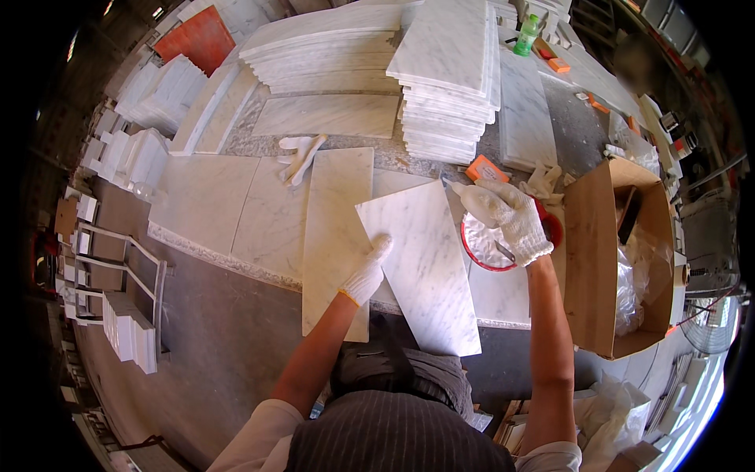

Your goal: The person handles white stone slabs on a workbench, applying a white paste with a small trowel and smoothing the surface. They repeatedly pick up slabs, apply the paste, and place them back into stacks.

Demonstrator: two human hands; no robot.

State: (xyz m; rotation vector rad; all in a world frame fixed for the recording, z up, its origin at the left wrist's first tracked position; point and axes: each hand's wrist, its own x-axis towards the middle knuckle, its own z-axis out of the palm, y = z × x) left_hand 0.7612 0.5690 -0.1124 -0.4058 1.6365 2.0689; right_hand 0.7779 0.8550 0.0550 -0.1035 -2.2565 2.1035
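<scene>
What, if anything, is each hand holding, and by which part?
The left hand holds the angled marble slab by its left edge; whether the right hand holds anything cannot be told.

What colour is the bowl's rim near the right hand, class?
The rim is red; head view.

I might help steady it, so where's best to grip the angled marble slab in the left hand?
Probably the near end of the angled marble slab, from the wearer's side, thumb above and fingers beneath: it juts past the marble worktop's front edge, so the underside looks reachable. The left hand occupies the left long edge.
</scene>
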